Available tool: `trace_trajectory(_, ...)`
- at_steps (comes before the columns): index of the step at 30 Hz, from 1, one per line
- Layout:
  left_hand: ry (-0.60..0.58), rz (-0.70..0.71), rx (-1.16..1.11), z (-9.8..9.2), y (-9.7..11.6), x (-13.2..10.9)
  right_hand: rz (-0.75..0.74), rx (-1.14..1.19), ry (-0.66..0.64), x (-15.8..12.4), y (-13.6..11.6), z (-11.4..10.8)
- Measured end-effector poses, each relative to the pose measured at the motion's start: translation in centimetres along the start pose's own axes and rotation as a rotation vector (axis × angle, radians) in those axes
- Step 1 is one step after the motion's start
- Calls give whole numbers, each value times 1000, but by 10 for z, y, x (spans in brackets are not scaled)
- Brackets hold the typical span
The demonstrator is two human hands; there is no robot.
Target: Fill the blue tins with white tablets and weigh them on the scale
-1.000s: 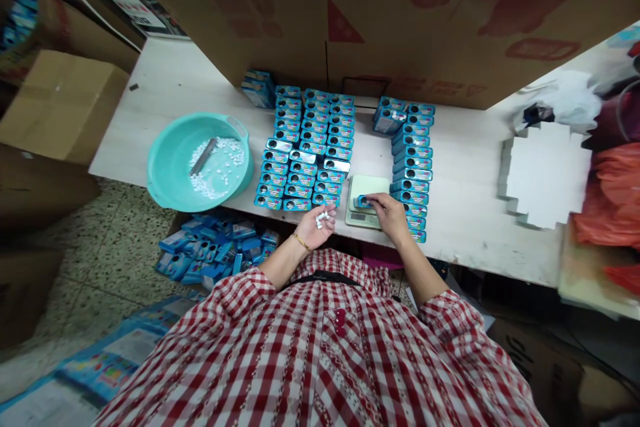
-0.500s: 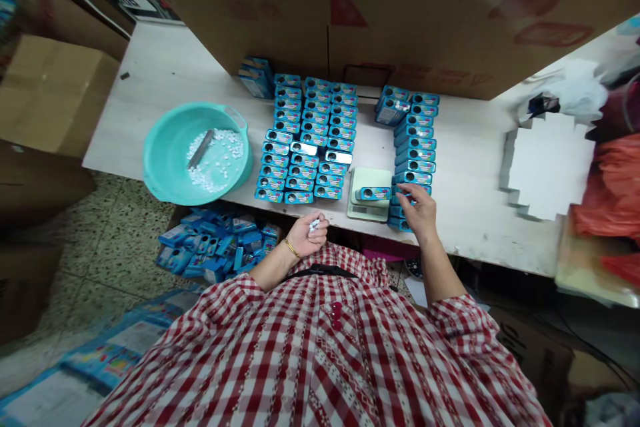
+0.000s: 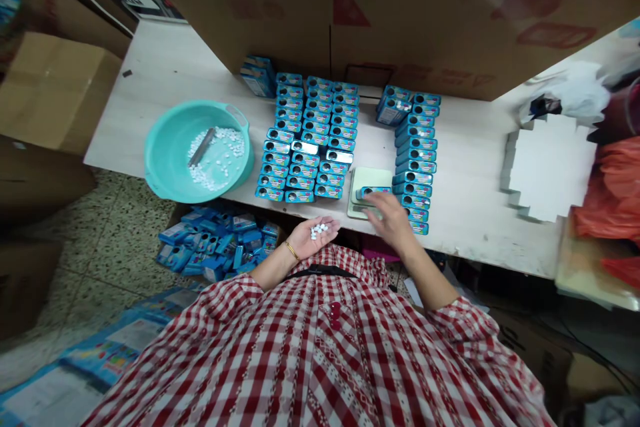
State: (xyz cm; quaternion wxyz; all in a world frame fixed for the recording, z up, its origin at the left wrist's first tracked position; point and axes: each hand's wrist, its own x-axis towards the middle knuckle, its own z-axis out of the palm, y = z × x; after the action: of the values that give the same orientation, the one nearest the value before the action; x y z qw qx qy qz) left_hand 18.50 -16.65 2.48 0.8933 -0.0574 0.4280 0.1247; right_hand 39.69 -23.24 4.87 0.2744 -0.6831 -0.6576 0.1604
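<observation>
White pellets (image 3: 319, 230) lie in the upturned palm of my left hand (image 3: 311, 235), whose fingers are loosely spread at the table's front edge. My right hand (image 3: 390, 217) hovers over the front of a pale green scale (image 3: 371, 177), fingers apart and slightly curled, with nothing seen in them. On the scale lies a blue box (image 3: 375, 191) with a dark round hole, partly behind my fingers. Rows of similar blue boxes (image 3: 303, 160) stand left of the scale, and another column (image 3: 416, 167) stands to its right.
A turquoise basin (image 3: 170, 180) with white pellets and a metal scoop (image 3: 201, 147) sits at the left. Below the table is a heap of blue boxes (image 3: 215, 243). A large carton (image 3: 300, 13) stands behind; flat white card (image 3: 547, 163) lies at the right.
My right hand has moved left from the right column of boxes to the scale. My left hand has opened from a loose fist, showing the pellets in its palm.
</observation>
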Motion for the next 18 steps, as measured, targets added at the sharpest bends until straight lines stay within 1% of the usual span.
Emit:
trace_trajectory(2,-50,-9,-15,4,-4,3,-90,-11,-155,-4,-33,18)
trace_trajectory(3,-56,-5,-30,6,-6,5,-133,-52,-235,-6,-46,27)
trace_trajectory(4,-52,0,-43,7,-7,7,-152,-86,-284,-8,-56,35)
trace_trajectory(6,-28,4,-54,10,-9,10,-170,-126,-332,-11,-66,47)
trace_trajectory(9,-12,5,-48,16,-9,12,-176,-107,-326,-12,-59,50)
trace_trajectory(13,-73,19,-44,34,-8,14,-149,-78,-295,-3,-41,41)
trace_trajectory(16,-100,23,-25,50,-7,19,-131,-49,-243,4,-31,36)
trace_trajectory(18,-99,41,-22,58,-7,23,-129,9,-181,7,-25,33)
